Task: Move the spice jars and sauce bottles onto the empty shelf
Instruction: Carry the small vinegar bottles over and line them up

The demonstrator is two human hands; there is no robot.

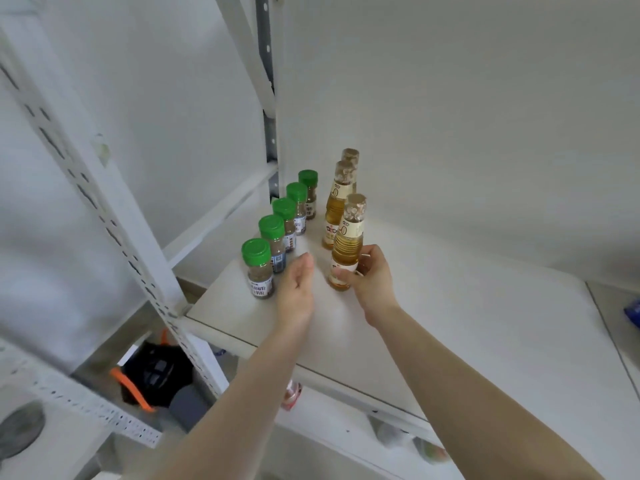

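Fingers (pixel 341 273) of the right hand (pixel 372 282) curl round the lower body of the nearest bottle (pixel 347 242), thumb on the near side, clamped low over the label. The bottle stands upright with its base on or just above the shelf (pixel 450 323); I cannot tell whether it has fully touched down. The left hand (pixel 296 285) holds nothing, its fingers straight and together, hovering between this bottle and the front jar (pixel 258 268), close to both.

Judging from this, the step is setting the third bottle down in line. To do it well, the base should meet the shelf flat before the grip loosens, since the bottle is tall and narrow and would tip easily. Letting go by opening the fingers outward and drawing the hand straight back toward the shelf edge would avoid brushing the neck. The open left hand should stay clear of the jar row (pixel 287 216), five green-capped jars running back toward the wall, as a nudge to the front one could topple the rest.

Two more bottles (pixel 337 202) stand behind the held one, one behind the other. Keeping it just in front of them, parallel to the jars, holds the rows tidy. Something more sits on the shelf below (pixel 346 420), too unclear to name.
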